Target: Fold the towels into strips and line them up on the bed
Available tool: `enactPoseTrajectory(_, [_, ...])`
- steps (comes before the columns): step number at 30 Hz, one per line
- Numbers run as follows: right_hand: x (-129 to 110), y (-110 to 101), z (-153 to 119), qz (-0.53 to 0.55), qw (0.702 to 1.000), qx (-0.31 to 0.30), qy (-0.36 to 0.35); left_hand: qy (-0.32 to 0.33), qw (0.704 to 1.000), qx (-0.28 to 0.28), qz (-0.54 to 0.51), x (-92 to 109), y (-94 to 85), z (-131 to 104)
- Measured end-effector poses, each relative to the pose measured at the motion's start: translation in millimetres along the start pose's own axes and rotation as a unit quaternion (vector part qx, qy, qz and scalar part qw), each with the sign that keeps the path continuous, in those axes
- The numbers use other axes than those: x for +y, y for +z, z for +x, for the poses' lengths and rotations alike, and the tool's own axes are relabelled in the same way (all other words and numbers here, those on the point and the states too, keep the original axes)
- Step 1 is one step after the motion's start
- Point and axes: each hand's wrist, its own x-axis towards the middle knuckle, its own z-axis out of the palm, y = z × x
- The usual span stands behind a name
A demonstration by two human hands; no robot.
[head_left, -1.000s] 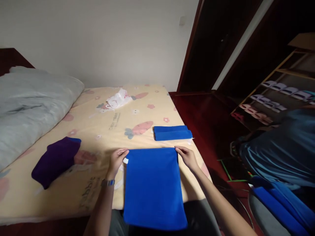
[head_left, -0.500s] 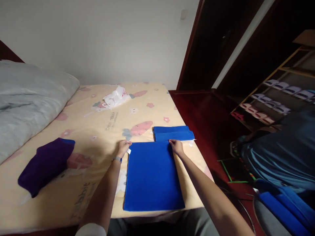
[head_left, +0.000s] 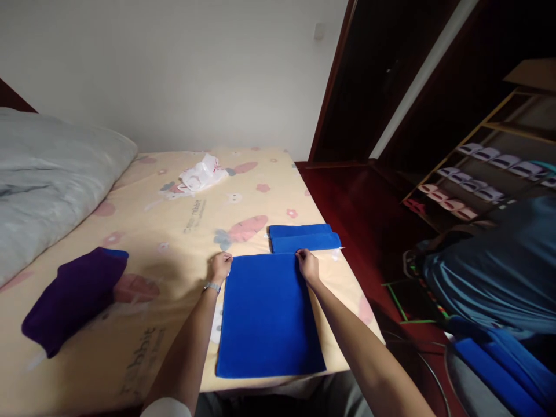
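Note:
A blue cloth [head_left: 269, 318], likely a towel, lies flat as a rectangle at the bed's near edge. Pinched at its far left corner is my left hand [head_left: 220, 266], with a watch on the wrist. My right hand [head_left: 307, 265] pinches the far edge near the right corner. Just beyond, touching or nearly touching that edge, lie folded blue cloths [head_left: 304, 237]. Off to the left rests a crumpled purple cloth [head_left: 78, 298] with a bit of blue at its top.
A white plastic bag [head_left: 203, 174] sits farther back on the patterned bed sheet [head_left: 186, 324]. A grey quilt [head_left: 52, 174] covers the left side. At right are a rack of slippers [head_left: 482, 174], a draped dark blue cloth [head_left: 499, 266] and more folded blue cloths [head_left: 499, 370].
Both hands stay at the blue cloth's far corners. My left hand has turned slightly, now covering the white tag. The whole view has shifted a little.

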Motion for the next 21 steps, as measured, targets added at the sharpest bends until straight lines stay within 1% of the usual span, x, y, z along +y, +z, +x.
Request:
enactPoseTrajectory(5, [4,-9,-5,-0.004,1.0,-0.018,-0.012,0.003,1.0,-0.025,0.007,-2,-8.3,-3])
enactPoseTrajectory(7, [5,-9,-4,-0.009,1.0,-0.022,-0.014,0.007,0.999,-0.027,0.019,-1,-9.0,-3])
enactPoseTrajectory(14, [0,-1,13,-0.045,0.999,-0.011,-0.028,0.053,0.994,0.01,0.099,13,-5.6,-1])
enactPoseTrajectory(16, [-2,-3,13,-0.057,0.998,-0.005,-0.038,0.076,0.99,0.018,0.121,17,-6.2,-6])
enactPoseTrajectory(18, [-8,-3,6,-0.07,0.997,0.007,-0.045,0.103,0.985,0.029,0.137,23,-4.0,-17])
enactPoseTrajectory(20, [-22,5,-7,-0.087,0.994,0.027,-0.064,0.158,0.975,0.031,0.155,31,4.5,-32])
enactPoseTrajectory(21, [-31,12,-16,-0.098,0.99,0.032,-0.092,0.2,0.964,0.028,0.17,36,11.5,-40])
